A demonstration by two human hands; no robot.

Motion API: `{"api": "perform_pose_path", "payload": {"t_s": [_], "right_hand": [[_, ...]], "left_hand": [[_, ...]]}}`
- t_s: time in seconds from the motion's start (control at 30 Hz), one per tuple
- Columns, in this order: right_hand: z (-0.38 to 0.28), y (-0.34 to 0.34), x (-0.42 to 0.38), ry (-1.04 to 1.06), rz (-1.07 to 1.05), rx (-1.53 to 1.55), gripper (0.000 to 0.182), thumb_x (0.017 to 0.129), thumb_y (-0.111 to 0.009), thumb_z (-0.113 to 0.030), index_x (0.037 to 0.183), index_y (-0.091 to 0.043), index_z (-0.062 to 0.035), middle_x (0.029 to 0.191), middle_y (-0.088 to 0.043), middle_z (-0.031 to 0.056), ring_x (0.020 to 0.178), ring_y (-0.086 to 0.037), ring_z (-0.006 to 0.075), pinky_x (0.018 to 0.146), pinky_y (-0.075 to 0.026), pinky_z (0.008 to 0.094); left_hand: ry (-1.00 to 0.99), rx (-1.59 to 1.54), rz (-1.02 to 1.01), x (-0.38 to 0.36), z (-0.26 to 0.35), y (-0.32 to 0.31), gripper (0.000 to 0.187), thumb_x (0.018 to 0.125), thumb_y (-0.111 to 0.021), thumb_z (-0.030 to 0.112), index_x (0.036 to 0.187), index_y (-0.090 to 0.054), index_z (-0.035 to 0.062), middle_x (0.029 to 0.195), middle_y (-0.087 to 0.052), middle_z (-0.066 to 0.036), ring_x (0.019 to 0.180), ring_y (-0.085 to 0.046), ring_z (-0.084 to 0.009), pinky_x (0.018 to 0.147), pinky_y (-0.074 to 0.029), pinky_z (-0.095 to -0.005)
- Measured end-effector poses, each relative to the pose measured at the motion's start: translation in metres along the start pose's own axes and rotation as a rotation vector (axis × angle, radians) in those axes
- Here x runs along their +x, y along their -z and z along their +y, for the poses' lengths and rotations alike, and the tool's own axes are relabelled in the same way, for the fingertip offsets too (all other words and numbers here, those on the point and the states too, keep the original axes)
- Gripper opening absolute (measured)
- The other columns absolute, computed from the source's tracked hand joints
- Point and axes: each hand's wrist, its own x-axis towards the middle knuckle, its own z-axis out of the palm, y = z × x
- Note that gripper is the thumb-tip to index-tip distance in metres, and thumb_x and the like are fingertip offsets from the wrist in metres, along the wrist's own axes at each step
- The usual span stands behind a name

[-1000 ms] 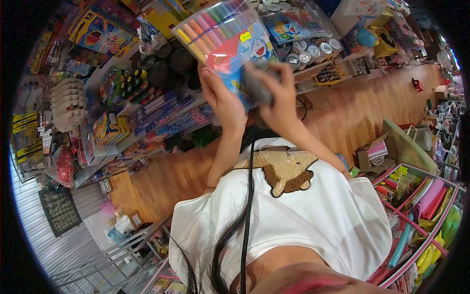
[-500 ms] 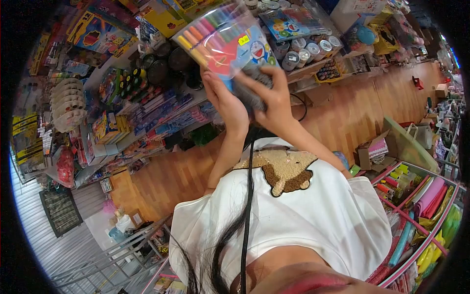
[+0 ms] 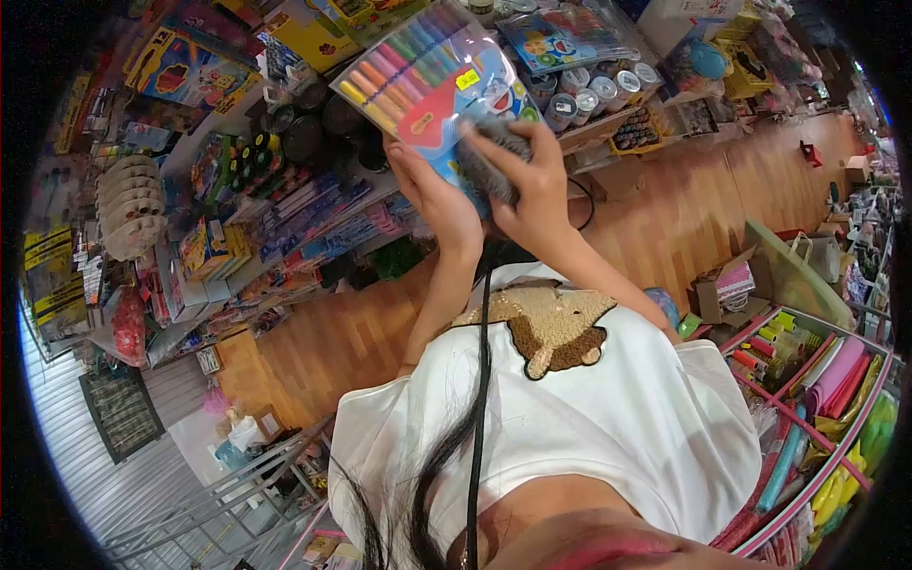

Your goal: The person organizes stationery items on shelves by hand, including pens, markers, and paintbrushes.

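Observation:
A clear pack of coloured markers [image 3: 404, 81] is held up in front of me, with a blue and red cartoon card and a yellow price sticker. My left hand [image 3: 439, 201] grips its lower left edge, some fingers hidden behind it. My right hand [image 3: 534, 190] presses a bunched dark grey cloth [image 3: 494, 157] against the lower right of the pack's front. The cloth hides part of the printed card.
Crowded shelves with boxed stationery [image 3: 214, 247] and egg cartons [image 3: 131, 204] are at the left. Lidded jars [image 3: 584, 100] and another marker pack [image 3: 560, 43] lie beyond my hands. A divided bin of rolls [image 3: 836, 380] stands at the right, above a wooden floor [image 3: 665, 223].
The marker pack has shifted slightly left and down. My right hand and the grey cloth have moved a little over its lower front. My left hand keeps its grip.

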Motion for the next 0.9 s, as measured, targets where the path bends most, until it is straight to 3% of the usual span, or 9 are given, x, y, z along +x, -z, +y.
{"api": "perform_pose_path", "payload": {"t_s": [0.2, 0.33, 0.53, 0.6, 0.67, 0.73, 0.8, 0.87, 0.9], "right_hand": [[0.025, 0.009, 0.006, 0.124, -0.126, -0.047, 0.062, 0.05, -0.068, -0.003, 0.106, -0.064, -0.0283, 0.096, -0.053, 0.0101, 0.09, -0.052, 0.0277, 0.076, -0.042, 0.0376], [0.074, 0.016, 0.015, -0.11, -0.004, -0.029, 0.052, 0.056, -0.064, 0.004, 0.105, -0.064, -0.0153, 0.096, -0.053, 0.0124, 0.09, -0.053, 0.0318, 0.079, -0.043, 0.037], [0.074, 0.05, 0.03, -0.235, 0.445, 0.235, 0.023, 0.078, -0.055, 0.005, 0.101, -0.059, 0.0018, 0.094, -0.053, 0.009, 0.089, -0.052, 0.0224, 0.078, -0.04, 0.0281], [0.041, 0.052, 0.036, -0.155, 0.369, 0.388, 0.034, 0.073, -0.06, 0.0, 0.107, -0.06, -0.0056, 0.096, -0.052, 0.0094, 0.09, -0.051, 0.0241, 0.079, -0.041, 0.0322], [0.011, 0.042, 0.034, 0.138, -0.045, 0.11, 0.048, 0.065, -0.066, -0.008, 0.112, -0.06, -0.0169, 0.096, -0.051, 0.011, 0.089, -0.051, 0.0272, 0.078, -0.042, 0.037], [0.011, 0.015, 0.025, 0.292, -0.006, -0.099, 0.057, 0.059, -0.068, -0.012, 0.114, -0.06, -0.0252, 0.093, -0.051, 0.0122, 0.086, -0.05, 0.0299, 0.076, -0.042, 0.0387], [0.018, 0.019, 0.045, 0.253, 0.061, -0.07, 0.056, 0.061, -0.066, -0.009, 0.114, -0.06, -0.0253, 0.093, -0.051, 0.0128, 0.086, -0.05, 0.0305, 0.076, -0.042, 0.0385], [0.031, 0.025, 0.071, 0.236, 0.129, -0.065, 0.055, 0.064, -0.061, -0.004, 0.115, -0.06, -0.0238, 0.093, -0.051, 0.0138, 0.087, -0.05, 0.0315, 0.077, -0.042, 0.038], [0.047, 0.025, 0.081, 0.173, 0.158, -0.001, 0.05, 0.066, -0.06, -0.003, 0.113, -0.061, -0.0186, 0.096, -0.052, 0.0144, 0.09, -0.049, 0.0311, 0.08, -0.041, 0.0366]], "left_hand": [[0.103, -0.085, 0.013, -0.003, 0.001, 0.001, 0.05, 0.097, -0.027, 0.038, 0.131, -0.029, 0.0015, 0.126, -0.04, -0.012, 0.112, -0.045, -0.0214, 0.093, -0.036, -0.033], [0.091, -0.074, 0.082, -0.007, 0.008, -0.002, 0.05, 0.097, -0.028, 0.038, 0.132, -0.029, 0.0022, 0.126, -0.041, -0.013, 0.111, -0.045, -0.0214, 0.092, -0.037, -0.0329], [0.115, -0.018, -0.025, -0.005, 0.004, 0.005, 0.051, 0.095, -0.034, 0.042, 0.131, -0.032, 0.0056, 0.122, -0.045, -0.01, 0.109, -0.05, -0.0215, 0.087, -0.045, -0.0352], [0.16, -0.056, -0.053, -0.007, 0.002, 0.0, 0.051, 0.095, -0.034, 0.042, 0.129, -0.034, 0.0046, 0.121, -0.046, -0.009, 0.108, -0.05, -0.0203, 0.087, -0.044, -0.0341], [0.13, 0.009, -0.133, -0.008, 0.001, -0.003, 0.045, 0.097, -0.033, 0.036, 0.126, -0.039, 0.0017, 0.116, -0.049, -0.01, 0.106, -0.048, -0.0145, 0.089, -0.038, -0.0288], [0.046, 0.036, -0.15, -0.013, -0.01, -0.001, 0.052, 0.095, -0.037, 0.04, 0.128, -0.038, 0.0002, 0.116, -0.05, -0.01, 0.105, -0.047, -0.0151, 0.089, -0.037, -0.029], [-0.144, 0.187, -0.226, -0.012, -0.012, -0.004, 0.059, 0.092, -0.041, 0.045, 0.128, -0.037, -0.0009, 0.118, -0.049, -0.009, 0.106, -0.047, -0.0176, 0.091, -0.037, -0.0313], [-0.229, 0.212, -0.436, -0.016, -0.009, -0.003, 0.052, 0.091, -0.052, 0.032, 0.127, -0.039, -0.0015, 0.112, -0.051, -0.007, 0.095, -0.048, -0.0104, 0.08, -0.039, -0.0236], [-0.159, 0.235, -0.442, -0.021, -0.001, -0.005, 0.052, 0.091, -0.05, 0.034, 0.127, -0.039, -0.002, 0.114, -0.051, -0.008, 0.099, -0.048, -0.0128, 0.085, -0.038, -0.0264]]}}
